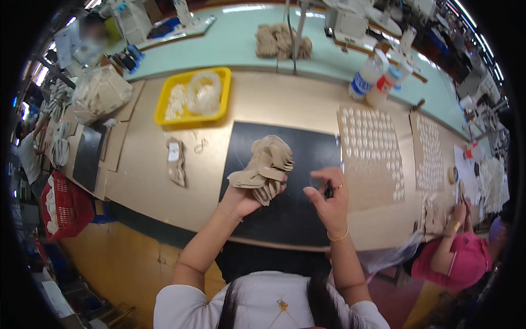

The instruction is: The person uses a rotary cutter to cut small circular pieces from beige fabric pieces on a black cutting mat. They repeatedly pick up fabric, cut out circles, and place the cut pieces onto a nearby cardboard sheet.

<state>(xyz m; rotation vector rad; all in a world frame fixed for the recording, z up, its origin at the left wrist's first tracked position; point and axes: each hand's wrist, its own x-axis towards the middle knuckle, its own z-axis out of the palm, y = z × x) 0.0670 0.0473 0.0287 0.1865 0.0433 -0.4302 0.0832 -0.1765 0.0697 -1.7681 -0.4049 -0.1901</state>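
Observation:
A thick bundle of layered beige fabric pieces (pixel 269 156) rests in my left hand (pixel 245 203), whose fingers wrap around its lower end. The stacked edges fan out toward the right. Both hands are above a black mat (pixel 309 145) on the table. To the right of the bundle and apart from it is my right hand (pixel 333 205). Its thumb and forefinger are spread, while the other fingers curl around a small black object (pixel 329 190). Most of that object is hidden in the palm, so I cannot make out its kind.
A yellow tray (pixel 192 120) with small white pieces stands back left, near a tagged beige bundle (pixel 176 164). Cardboard (pixel 361 183) bearing rows of round white pieces lies right. Bottles (pixel 368 77) stand behind it. A person in pink (pixel 457 257) works at far right.

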